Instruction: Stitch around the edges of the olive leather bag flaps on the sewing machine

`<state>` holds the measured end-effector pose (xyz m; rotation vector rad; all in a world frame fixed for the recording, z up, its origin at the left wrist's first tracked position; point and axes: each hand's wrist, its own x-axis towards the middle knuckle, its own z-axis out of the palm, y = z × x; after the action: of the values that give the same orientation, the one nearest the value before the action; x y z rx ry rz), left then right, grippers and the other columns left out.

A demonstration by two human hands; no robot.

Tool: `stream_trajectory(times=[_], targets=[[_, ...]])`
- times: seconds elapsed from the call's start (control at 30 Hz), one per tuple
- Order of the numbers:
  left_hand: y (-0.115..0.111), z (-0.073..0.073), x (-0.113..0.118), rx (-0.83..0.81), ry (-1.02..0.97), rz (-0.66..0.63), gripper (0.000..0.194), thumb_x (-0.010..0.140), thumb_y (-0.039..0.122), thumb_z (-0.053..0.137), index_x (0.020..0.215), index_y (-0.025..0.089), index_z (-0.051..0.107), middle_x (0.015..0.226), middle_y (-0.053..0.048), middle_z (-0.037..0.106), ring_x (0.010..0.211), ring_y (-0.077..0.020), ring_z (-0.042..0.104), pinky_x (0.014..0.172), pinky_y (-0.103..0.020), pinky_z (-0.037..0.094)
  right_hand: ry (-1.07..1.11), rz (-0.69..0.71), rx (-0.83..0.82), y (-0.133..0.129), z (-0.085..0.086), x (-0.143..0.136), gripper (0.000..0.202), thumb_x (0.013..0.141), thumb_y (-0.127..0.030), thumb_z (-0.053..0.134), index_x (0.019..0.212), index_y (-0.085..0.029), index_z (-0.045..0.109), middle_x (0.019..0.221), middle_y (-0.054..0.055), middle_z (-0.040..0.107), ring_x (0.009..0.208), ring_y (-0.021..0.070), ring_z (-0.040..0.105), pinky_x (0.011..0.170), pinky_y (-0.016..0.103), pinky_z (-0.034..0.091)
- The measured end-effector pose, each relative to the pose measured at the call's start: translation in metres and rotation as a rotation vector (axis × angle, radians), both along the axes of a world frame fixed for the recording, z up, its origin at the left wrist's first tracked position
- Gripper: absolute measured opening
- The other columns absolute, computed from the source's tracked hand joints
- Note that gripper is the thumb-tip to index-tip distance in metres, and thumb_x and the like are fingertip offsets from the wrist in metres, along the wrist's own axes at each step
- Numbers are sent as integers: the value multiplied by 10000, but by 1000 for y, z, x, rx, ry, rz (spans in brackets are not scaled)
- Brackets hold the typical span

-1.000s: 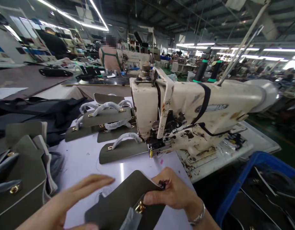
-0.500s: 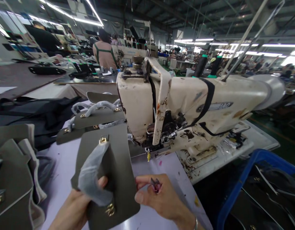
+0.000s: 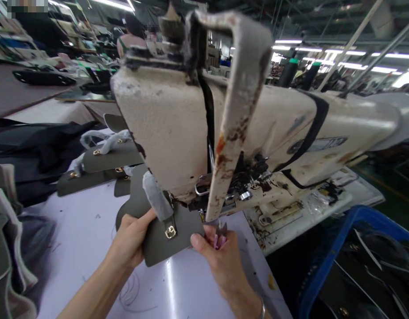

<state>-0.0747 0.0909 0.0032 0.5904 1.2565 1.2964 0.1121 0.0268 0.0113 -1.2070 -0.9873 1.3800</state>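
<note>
An olive-grey bag flap (image 3: pixel 187 226) lies under the head of the sewing machine (image 3: pixel 171 128), its right edge close to the needle area, where the machine's guard bar hides the contact. On the flap is a carry handle (image 3: pixel 157 199) in clear plastic wrap, with a gold ring fitting (image 3: pixel 170 231). My left hand (image 3: pixel 133 237) grips the flap's left side, thumb on top beside the handle. With thumb and fingers, my right hand (image 3: pixel 224 261) pinches the flap's right corner. Small pink-handled thread snips (image 3: pixel 220 237) are tucked in that same hand.
Several similar flaps with wrapped handles (image 3: pixel 109 155) lie behind on the pale work surface (image 3: pixel 91 248). Grey-green bag pieces (image 3: pixel 1 248) are stacked at left. A blue crate (image 3: pixel 312 266) with dark pieces stands at right. Loose thread (image 3: pixel 134 288) lies in front. Other people are further back.
Both hands have carried the flap forward, from raised and tilted before me to lower under the machine head. My view has come closer to the machine.
</note>
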Motion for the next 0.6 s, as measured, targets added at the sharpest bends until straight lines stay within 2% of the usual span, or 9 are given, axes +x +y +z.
stream_trajectory(times=[0.1,0.2,0.37,0.5,0.6], targets=[[8,4,2,23,14,-16,589,564,189,883,1121,141,698,933,-84,789,723,-225,744,677,-297,633,28,-47,-60,3,1,-5,366,808,-437,717,593,-153,632,523,-35,462,529,92,400,534,212,343],[18,7,4,74,20,-5,662,574,186,876,1200,168,664,1013,-78,781,760,-208,741,686,-273,624,49,-117,-104,8,2,-12,391,795,-474,726,586,-148,677,471,-55,370,491,87,341,521,220,319],[35,9,3,128,27,-25,638,538,188,888,1137,102,686,966,-118,781,735,-221,731,664,-288,622,106,-217,-74,15,1,-27,422,795,-497,732,573,-141,689,530,-30,415,528,89,361,540,223,318],[43,12,0,146,49,-21,530,527,261,895,997,90,720,837,-89,782,633,-192,700,596,-268,610,145,-268,-73,17,-5,-37,421,824,-497,720,601,-140,702,521,-32,394,527,93,352,529,225,301],[45,14,-1,155,66,-22,536,546,293,889,1016,106,714,840,-76,782,640,-183,695,594,-262,605,140,-293,-53,17,-8,-41,425,848,-496,699,604,-148,719,544,-20,411,551,103,384,542,224,318]])
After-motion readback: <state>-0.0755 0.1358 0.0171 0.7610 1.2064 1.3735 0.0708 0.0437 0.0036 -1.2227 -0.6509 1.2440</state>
